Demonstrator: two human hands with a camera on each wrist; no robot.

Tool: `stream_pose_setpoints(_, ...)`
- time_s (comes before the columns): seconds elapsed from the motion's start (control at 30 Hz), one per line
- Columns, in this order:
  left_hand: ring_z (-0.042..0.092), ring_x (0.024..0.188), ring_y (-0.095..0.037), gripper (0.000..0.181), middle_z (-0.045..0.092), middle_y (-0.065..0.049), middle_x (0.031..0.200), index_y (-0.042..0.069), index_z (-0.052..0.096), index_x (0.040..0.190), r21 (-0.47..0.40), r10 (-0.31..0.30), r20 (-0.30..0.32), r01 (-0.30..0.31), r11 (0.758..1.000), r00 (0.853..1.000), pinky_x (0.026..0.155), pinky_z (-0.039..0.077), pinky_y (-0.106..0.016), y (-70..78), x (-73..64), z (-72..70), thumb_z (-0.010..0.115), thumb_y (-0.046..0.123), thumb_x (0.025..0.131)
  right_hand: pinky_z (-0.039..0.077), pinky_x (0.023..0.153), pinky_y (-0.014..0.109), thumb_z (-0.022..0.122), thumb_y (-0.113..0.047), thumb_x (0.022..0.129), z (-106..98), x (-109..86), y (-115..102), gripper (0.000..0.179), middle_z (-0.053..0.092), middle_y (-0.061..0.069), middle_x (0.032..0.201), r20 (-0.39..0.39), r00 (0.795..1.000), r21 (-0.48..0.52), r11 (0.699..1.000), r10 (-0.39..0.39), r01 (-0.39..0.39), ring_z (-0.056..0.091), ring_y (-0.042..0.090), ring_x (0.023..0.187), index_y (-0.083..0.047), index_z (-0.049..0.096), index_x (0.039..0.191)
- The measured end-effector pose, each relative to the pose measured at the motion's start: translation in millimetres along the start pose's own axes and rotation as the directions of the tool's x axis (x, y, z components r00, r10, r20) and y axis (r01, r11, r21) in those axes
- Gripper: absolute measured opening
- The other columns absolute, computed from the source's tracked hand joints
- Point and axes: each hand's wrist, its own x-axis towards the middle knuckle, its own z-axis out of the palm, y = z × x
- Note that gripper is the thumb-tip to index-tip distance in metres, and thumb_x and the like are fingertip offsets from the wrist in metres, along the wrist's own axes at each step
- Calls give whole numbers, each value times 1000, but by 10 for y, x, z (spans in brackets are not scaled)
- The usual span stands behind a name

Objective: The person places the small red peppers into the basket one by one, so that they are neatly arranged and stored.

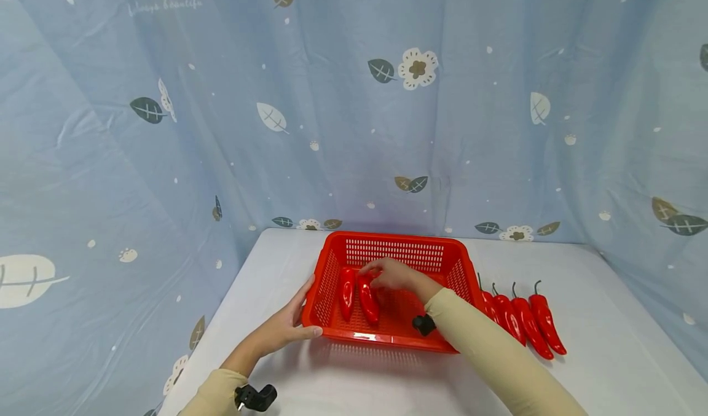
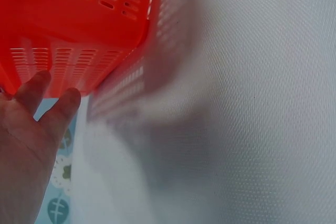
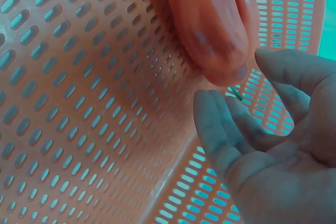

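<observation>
A red plastic basket [image 1: 381, 340] with slotted walls stands on the white table. Two glossy red chili peppers [image 1: 346, 294] lie side by side in its left part. My right hand [image 1: 397, 274] reaches inside, at the top end of the right-hand chili pepper [image 1: 368, 302]. In the right wrist view, thumb and fingers are spread around the stem end of a chili pepper [image 3: 210, 30], with gaps showing between them. My left hand [image 1: 284, 327] lies at the basket's left front corner, fingers extended along the outer wall and thumb by the front rim.
Several more red chili peppers [image 1: 544, 324] lie in a row on the white table [image 1: 603, 342], just right of the basket. A blue patterned curtain [image 1: 343, 127] hangs behind the table and along its left side.
</observation>
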Motion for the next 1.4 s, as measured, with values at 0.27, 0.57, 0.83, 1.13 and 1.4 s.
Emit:
stream_pose_setpoints(0.27, 40, 143, -36, 109, 12, -11, 169, 29, -2, 165, -6, 4, 5, -4, 1000, 1000, 105, 48, -36, 7, -1, 0, 77, 25, 89, 47, 79, 32, 69, -3, 92, -20, 2, 7, 35, 68, 8, 125, -48, 998, -89, 996, -31, 27, 56, 21, 96, -14, 73, 125)
stream_pose_setpoints(0.57, 37, 145, -36, 109, 10, -9, 170, 32, 0, 165, 21, -9, -13, 9, 1000, 1000, 106, 47, -40, -19, 1, -4, 78, 28, 88, 50, 95, 42, 70, -6, 93, -48, -41, 29, 32, 68, 6, 127, -86, 995, -107, 994, -47, 38, 60, 23, 110, -14, 74, 123)
stream_pose_setpoints(0.83, 38, 144, -36, 110, 9, -10, 169, 30, 0, 165, 21, -11, -13, 11, 1000, 1000, 109, 45, -44, 2, -4, 5, 78, 28, 88, 49, 98, 45, 71, -9, 93, -112, -130, 70, 30, 69, 4, 123, -129, 991, -102, 995, -20, 6, 60, 21, 108, -15, 74, 122)
stream_pose_setpoints(1.13, 36, 146, -36, 110, 7, -9, 170, 29, 0, 165, 26, -12, -17, 13, 1000, 1000, 110, 43, -46, -3, -1, 0, 78, 28, 88, 48, 102, 50, 68, -7, 95, -189, -233, 111, 32, 67, 12, 129, -108, 992, -85, 995, -62, 53, 60, 31, 117, -10, 72, 126)
stream_pose_setpoints(1.4, 35, 146, -36, 110, 7, -9, 170, 29, -1, 165, 9, -3, -5, 3, 1000, 1000, 109, 44, -42, -6, -7, 0, 78, 27, 88, 49, 101, 50, 68, -11, 96, -285, -354, 98, 30, 68, 7, 126, -113, 992, -62, 997, -51, 45, 59, 30, 117, -17, 73, 125)
